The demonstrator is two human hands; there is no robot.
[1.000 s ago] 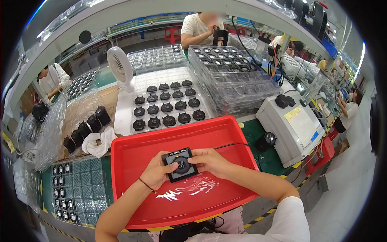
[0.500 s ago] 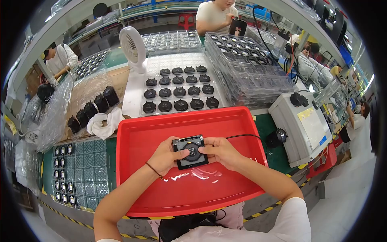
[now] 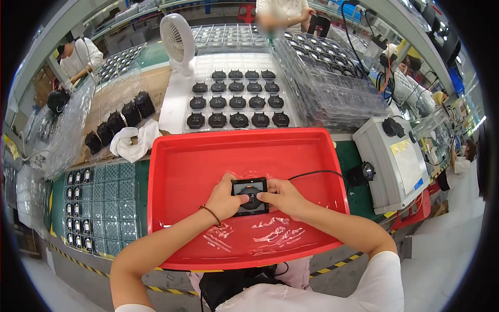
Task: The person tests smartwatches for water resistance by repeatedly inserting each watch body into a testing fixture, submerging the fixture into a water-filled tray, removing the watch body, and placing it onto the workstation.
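Over the red tub, both my hands hold a flat, square black frame with a round black watch-like module in its middle. My left hand grips the left edge, thumb pressed on the module. On the right edge is my right hand, its thumb also on the module; the fingers beneath are hidden. Ripples and bright glints around the hands look like water in the tub. A black cable runs from near my right hand over the tub's right rim.
Behind the tub lies a clear tray of round black modules. Stacked plastic trays, a white fan and a grey box surround it. Left are a white cloth and a partly filled tray. Co-workers sit beyond.
My hands and the held frame have moved slightly right and appear lower into the tub, with more ripples around them. The camera view has tilted a little. The grip looks the same.
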